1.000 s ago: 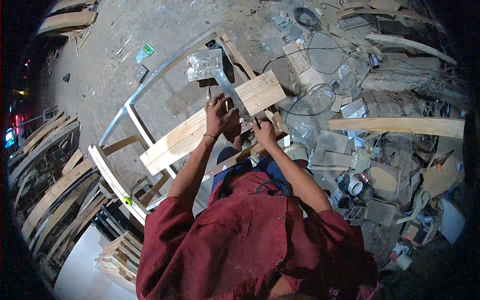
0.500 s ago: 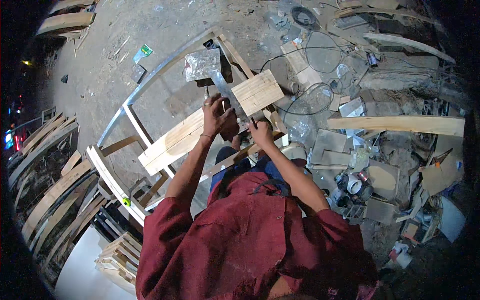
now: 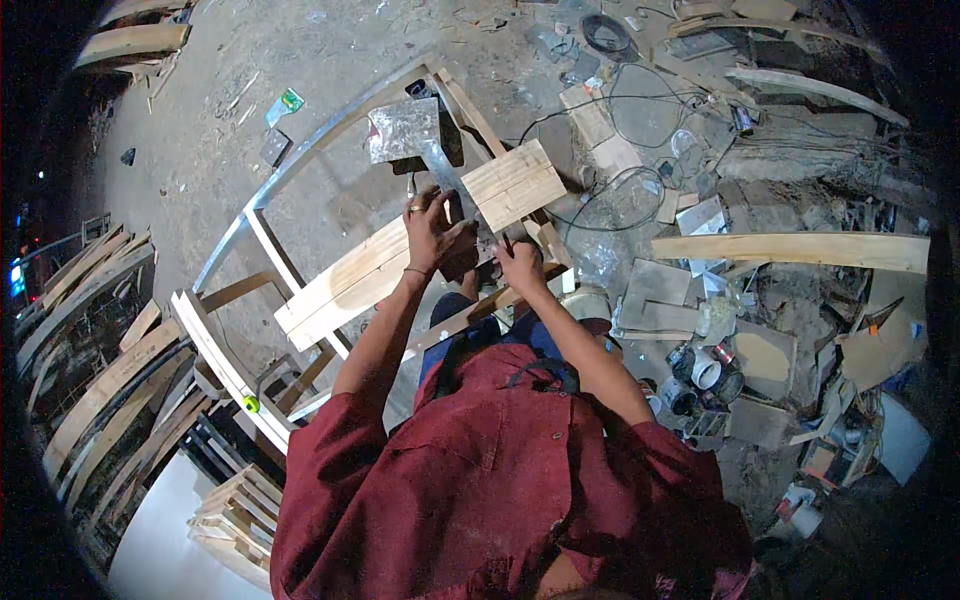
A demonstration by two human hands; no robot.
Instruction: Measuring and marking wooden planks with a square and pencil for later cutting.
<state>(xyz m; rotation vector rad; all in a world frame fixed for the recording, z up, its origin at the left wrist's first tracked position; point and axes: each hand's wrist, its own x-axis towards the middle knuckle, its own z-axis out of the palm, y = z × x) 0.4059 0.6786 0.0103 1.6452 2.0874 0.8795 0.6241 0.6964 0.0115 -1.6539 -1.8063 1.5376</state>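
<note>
My left hand (image 3: 432,232) reaches between two pale plank pieces, its fingers bent and pinched together. What it may hold is hidden. A short light-coloured handle (image 3: 411,184) pokes up just past its fingertips. To its right, my right hand (image 3: 521,264) is closed round a slim dark stick-like tool (image 3: 507,241), most of it covered by the fingers. The longer plank (image 3: 345,282) lies left of my left hand; the shorter plank (image 3: 515,186) is beyond my right hand. Past both hands sits a stained grey square plate (image 3: 404,131), beside a flat metal strip (image 3: 440,165).
A curved wooden frame (image 3: 262,195) surrounds the work, with a yellow-green tape measure (image 3: 251,403) on its near left rail. Cables (image 3: 610,205), a long board (image 3: 790,249), cans (image 3: 705,372) and scraps litter the right side. Curved timbers (image 3: 110,400) are stacked at left.
</note>
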